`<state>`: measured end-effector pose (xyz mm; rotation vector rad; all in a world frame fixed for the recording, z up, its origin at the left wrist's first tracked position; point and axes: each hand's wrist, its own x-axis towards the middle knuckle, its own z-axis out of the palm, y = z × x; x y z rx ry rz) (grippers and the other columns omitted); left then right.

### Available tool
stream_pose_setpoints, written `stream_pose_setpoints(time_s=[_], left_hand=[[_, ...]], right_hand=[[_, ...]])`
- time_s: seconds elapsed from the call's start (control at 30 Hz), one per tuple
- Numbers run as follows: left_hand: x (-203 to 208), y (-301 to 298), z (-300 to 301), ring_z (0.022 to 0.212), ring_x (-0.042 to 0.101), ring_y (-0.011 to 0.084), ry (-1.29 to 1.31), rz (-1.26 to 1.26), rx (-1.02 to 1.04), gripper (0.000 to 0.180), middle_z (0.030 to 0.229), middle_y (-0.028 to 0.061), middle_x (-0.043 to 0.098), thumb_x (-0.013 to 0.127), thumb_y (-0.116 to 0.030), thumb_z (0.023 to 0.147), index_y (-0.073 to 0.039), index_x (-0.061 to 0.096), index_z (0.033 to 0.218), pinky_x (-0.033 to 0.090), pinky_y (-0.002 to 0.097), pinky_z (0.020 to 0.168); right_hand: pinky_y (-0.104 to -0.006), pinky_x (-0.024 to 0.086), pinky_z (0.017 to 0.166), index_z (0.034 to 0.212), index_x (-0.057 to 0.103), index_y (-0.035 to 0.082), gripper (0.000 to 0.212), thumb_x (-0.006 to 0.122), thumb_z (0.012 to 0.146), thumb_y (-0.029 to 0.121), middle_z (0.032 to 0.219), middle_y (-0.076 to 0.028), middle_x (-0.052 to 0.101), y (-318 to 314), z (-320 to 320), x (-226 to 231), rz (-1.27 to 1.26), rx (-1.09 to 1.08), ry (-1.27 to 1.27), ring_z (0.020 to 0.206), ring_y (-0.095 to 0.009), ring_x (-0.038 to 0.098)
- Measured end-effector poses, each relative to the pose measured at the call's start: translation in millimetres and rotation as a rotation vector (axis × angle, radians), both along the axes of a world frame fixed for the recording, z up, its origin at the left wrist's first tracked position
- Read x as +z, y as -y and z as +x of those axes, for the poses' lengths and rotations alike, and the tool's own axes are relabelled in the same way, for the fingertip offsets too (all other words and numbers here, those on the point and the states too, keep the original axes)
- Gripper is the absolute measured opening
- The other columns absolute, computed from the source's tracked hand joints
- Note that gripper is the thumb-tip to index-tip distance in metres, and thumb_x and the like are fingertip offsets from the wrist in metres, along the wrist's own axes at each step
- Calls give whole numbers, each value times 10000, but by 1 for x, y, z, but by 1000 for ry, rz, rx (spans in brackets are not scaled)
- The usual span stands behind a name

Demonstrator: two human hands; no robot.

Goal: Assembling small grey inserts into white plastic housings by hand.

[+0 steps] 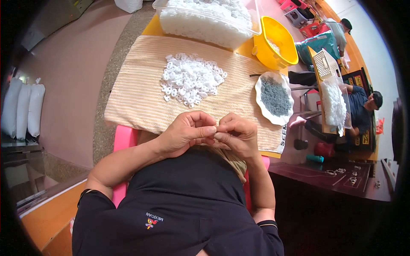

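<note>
My left hand [192, 131] and my right hand [238, 134] meet at the near edge of the towel, fingertips pinched together. Whatever sits between them is tiny and mostly covered by the fingers, so its kind does not show. Beyond my hands, a loose pile of small white plastic pieces with holes [192, 79] lies on the striped beige towel [136, 85]. To the right stands a white scalloped dish [259, 96] filled with small dark grey bits [275, 96].
At the back, a clear plastic bin [205, 32] is heaped with white pieces. Beside it stands a yellow tub [261, 40]. White sacks [23, 109] stand far left. Two other people sit at the right, one by a board with white pieces [333, 102].
</note>
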<state>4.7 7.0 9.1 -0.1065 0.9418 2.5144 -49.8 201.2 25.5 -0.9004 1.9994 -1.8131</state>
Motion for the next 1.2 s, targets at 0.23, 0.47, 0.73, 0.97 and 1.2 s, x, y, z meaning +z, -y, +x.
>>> stream_pose_setpoints(time_s=[0.23, 0.47, 0.73, 0.97, 1.2], left_hand=[[-7, 2, 0, 845, 652, 137, -12, 8, -15, 94, 928, 50, 652, 642, -81, 911, -43, 596, 984, 574, 316, 792], [-5, 2, -1, 819, 655, 131, 5, -18, -23, 97, 905, 46, 655, 659, -97, 905, -50, 602, 968, 585, 284, 721], [-7, 3, 1, 770, 652, 121, -2, -62, 11, 102, 877, 43, 657, 664, -98, 903, -46, 603, 965, 588, 277, 700], [-5, 4, -2, 738, 641, 118, -302, -584, 277, 103, 812, 41, 659, 705, -74, 861, -35, 624, 912, 526, 256, 632], [-5, 33, -22, 779, 620, 282, -986, -1648, 629, 168, 827, 99, 612, 716, -81, 774, -47, 614, 903, 508, 357, 672]], right_hand=[[-224, 454, 628, 864, 681, -7, 156, 763, 742, -61, 845, -90, 624, 1, 2, -11, -5, -13, -46, 737, -122, 587], [-247, 502, 601, 805, 687, 16, 158, 802, 696, 6, 802, -68, 660, 7, 9, -15, -86, -129, 105, 706, -121, 625], [-228, 511, 620, 820, 703, -15, 126, 778, 719, -7, 835, -65, 658, 8, 11, -10, -55, -142, 202, 713, -110, 632], [-260, 554, 653, 926, 660, -49, 87, 651, 840, -52, 919, -101, 611, 10, 12, -12, -48, -138, 180, 751, -147, 648], [-275, 570, 669, 991, 625, -71, 106, 594, 890, -69, 967, -119, 565, 8, 7, -19, -149, -175, 185, 733, -163, 636]])
